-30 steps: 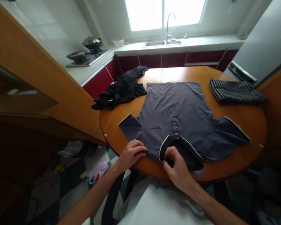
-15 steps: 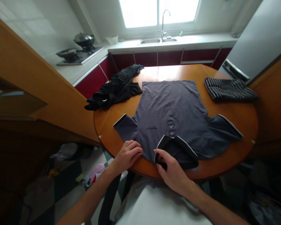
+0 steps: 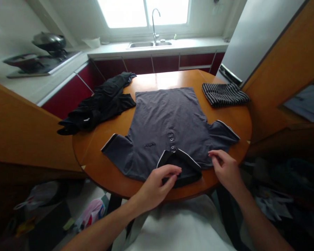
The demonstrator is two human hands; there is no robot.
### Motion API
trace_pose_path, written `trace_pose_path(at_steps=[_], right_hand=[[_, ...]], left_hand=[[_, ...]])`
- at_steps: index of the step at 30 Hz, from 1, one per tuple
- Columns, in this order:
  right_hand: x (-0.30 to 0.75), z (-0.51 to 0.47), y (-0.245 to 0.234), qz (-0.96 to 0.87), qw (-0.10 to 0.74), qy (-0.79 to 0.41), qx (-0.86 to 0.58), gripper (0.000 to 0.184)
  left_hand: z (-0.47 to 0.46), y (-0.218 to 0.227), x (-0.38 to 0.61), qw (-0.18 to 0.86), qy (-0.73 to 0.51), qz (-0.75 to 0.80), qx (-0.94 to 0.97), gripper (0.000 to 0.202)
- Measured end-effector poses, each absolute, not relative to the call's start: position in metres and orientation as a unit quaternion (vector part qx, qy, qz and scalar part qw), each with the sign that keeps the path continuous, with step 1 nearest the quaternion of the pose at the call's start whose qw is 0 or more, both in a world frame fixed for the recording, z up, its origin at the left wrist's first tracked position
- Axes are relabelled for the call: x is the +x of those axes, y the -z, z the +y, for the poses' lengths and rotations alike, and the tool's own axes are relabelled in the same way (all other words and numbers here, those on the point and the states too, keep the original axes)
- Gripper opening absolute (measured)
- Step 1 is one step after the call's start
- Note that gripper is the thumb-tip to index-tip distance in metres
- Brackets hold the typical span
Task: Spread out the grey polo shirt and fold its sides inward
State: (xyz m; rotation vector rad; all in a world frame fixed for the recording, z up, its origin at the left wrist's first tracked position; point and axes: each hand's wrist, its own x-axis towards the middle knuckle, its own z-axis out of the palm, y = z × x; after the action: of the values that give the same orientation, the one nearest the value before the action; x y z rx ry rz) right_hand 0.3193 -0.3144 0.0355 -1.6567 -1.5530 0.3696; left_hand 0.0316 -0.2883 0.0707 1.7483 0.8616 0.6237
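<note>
A grey polo shirt (image 3: 164,115) lies spread face up on the wooden table, its hem toward the window and its black, white-edged collar (image 3: 189,160) toward me. Both short sleeves stretch out sideways. My left hand (image 3: 157,183) hovers over the left part of the collar, fingers curved and thumb apart, with nothing seen between them; it hides some of the collar. Beside the shirt's right shoulder is my right hand (image 3: 226,170), thumb and fingers apart and holding nothing. Whether its fingertips touch the cloth I cannot tell.
Dark clothes (image 3: 102,101) lie heaped at the table's left edge. A folded striped garment (image 3: 223,94) rests at the back right of the round table (image 3: 94,150). Beyond stand a counter with a sink (image 3: 141,44), a stove with a pot (image 3: 49,42) and a fridge (image 3: 246,38).
My right hand has left the collar and moved right to the shirt's shoulder. My left hand has moved right, from the left shoulder to the collar. The view has turned right.
</note>
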Motion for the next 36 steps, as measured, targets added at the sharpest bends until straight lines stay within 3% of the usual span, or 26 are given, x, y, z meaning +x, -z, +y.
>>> trace_pose_path(at_steps=[4, 11, 21, 25, 30, 36], right_hand=[[0.333, -0.31, -0.019, -0.611, 0.411, -0.135, -0.663, 0.027], [0.332, -0.31, -0.011, -0.617, 0.417, -0.144, -0.652, 0.034], [0.344, -0.296, -0.016, -0.615, 0.413, -0.102, -0.664, 0.028], [0.36, -0.277, -0.012, -0.633, 0.351, -0.02, -0.69, 0.033], [0.375, -0.264, 0.002, -0.631, 0.212, -0.014, -0.746, 0.05], [0.375, -0.259, 0.002, -0.603, 0.234, 0.012, -0.762, 0.047]], left_hand=[[-0.299, -0.068, 0.079, 0.648, -0.171, 0.329, 0.665, 0.045], [-0.306, -0.061, 0.102, 0.581, -0.161, 0.356, 0.714, 0.051], [-0.297, -0.056, 0.096, 0.552, -0.166, 0.376, 0.726, 0.034], [-0.297, -0.051, 0.094, 0.551, -0.161, 0.367, 0.732, 0.034], [-0.296, -0.048, 0.093, 0.556, -0.158, 0.376, 0.724, 0.034], [-0.3, -0.055, 0.088, 0.599, -0.133, 0.371, 0.696, 0.035]])
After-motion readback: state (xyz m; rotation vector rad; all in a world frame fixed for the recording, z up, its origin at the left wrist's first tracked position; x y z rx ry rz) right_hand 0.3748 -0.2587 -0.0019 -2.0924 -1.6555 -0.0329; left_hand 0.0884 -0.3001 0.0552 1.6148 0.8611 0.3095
